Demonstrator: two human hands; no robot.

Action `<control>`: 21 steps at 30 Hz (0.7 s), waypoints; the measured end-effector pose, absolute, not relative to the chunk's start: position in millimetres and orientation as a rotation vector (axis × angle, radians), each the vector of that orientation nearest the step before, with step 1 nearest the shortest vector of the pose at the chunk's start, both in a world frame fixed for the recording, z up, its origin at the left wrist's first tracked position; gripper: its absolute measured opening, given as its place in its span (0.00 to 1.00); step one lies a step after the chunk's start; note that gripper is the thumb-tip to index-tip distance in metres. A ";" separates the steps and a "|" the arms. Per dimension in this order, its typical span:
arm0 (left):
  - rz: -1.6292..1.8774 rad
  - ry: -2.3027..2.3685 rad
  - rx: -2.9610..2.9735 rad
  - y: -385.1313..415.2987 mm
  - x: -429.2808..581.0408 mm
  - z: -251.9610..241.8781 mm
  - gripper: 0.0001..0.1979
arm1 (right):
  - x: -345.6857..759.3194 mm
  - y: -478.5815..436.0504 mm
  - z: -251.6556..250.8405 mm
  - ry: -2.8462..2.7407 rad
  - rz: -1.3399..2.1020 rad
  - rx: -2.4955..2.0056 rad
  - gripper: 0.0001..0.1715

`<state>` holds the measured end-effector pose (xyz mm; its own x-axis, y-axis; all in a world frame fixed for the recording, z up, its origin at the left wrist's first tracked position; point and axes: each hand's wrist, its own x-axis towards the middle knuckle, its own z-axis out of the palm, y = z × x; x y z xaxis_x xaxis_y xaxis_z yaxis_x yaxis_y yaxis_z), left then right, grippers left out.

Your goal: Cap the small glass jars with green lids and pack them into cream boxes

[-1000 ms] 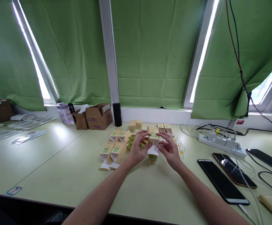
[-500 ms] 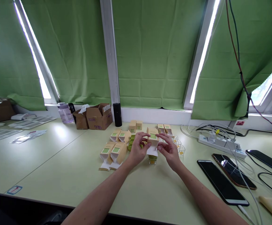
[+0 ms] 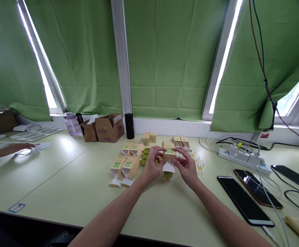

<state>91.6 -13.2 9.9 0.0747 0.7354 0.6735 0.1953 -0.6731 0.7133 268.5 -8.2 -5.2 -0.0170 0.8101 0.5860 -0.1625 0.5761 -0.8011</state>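
Observation:
Between my two hands is a small tan carton [image 3: 169,156] with a green square on it and a white flap hanging toward me. My left hand [image 3: 154,161] grips its left side, and my right hand [image 3: 186,164] pinches the right side. Just under the flap, a small clear jar with a green top [image 3: 168,176] rests on the table. Left of my left hand stand several similar cartons [image 3: 130,166], the front ones with white flaps open. Green lids [image 3: 144,157] lie beside them, partly hidden by my hand. Clear cups with yellow centres [image 3: 199,165] sit behind my right hand.
Phones [image 3: 244,199] and a power strip [image 3: 244,160] with tangled cables lie on the right. Cardboard boxes [image 3: 109,128], a black cylinder [image 3: 129,126] and a purple bottle [image 3: 72,124] stand at the back. At far left, another person's hand [image 3: 20,148] reaches over plastic bags [image 3: 39,146].
My fingers have shifted slightly on the carton, and its front now sits more closed above the flap. Another person's hand has come in at the far left.

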 end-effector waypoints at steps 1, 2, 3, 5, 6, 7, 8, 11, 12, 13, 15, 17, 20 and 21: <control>1.633 0.923 1.922 -13.0 91.8 9.1 0.14 | 268.0 -7.8 -5.9 -1.375 0.844 -0.612 0.21; 1.636 0.927 1.925 -12.7 92.0 8.4 0.14 | 267.6 -7.3 -6.6 -1.373 0.837 -0.617 0.21; 1.640 0.932 1.927 -12.5 92.2 7.8 0.14 | 267.4 -6.9 -7.3 -1.373 0.831 -0.621 0.21; 1.644 0.943 1.933 -12.5 92.6 7.1 0.14 | 267.1 -6.2 -8.3 -1.376 0.826 -0.631 0.21; 1.642 0.947 1.937 -12.9 92.7 7.2 0.14 | 267.1 -6.0 -8.6 -1.378 0.826 -0.635 0.21; 1.634 0.946 1.941 -13.6 92.5 7.6 0.15 | 267.3 -5.8 -8.7 -1.378 0.826 -0.636 0.21; 1.621 0.939 1.945 -14.7 92.2 8.5 0.15 | 267.6 -5.6 -8.6 -1.377 0.826 -0.634 0.21; 1.559 0.874 1.964 -19.8 90.1 13.0 0.17 | 269.4 -5.2 -7.5 -1.352 0.834 -0.630 0.21; 1.529 0.843 1.976 -21.7 89.1 14.6 0.20 | 270.3 -5.0 -7.1 -1.341 0.840 -0.634 0.21; 1.490 0.817 1.991 -23.4 88.2 15.9 0.23 | 271.3 -4.8 -6.6 -1.332 0.847 -0.640 0.22; 1.413 0.785 2.019 -25.9 86.6 17.3 0.30 | 273.2 -4.4 -6.1 -1.317 0.861 -0.653 0.24; 1.358 0.771 2.036 -26.8 85.9 17.0 0.37 | 274.7 -4.0 -5.8 -1.309 0.864 -0.660 0.25; 1.325 0.771 2.054 -26.5 86.6 15.3 0.45 | 274.9 -3.8 -5.9 -1.302 0.842 -0.666 0.24; 1.325 0.779 2.060 -26.3 87.0 14.9 0.45 | 274.6 -3.7 -6.1 -1.301 0.836 -0.668 0.24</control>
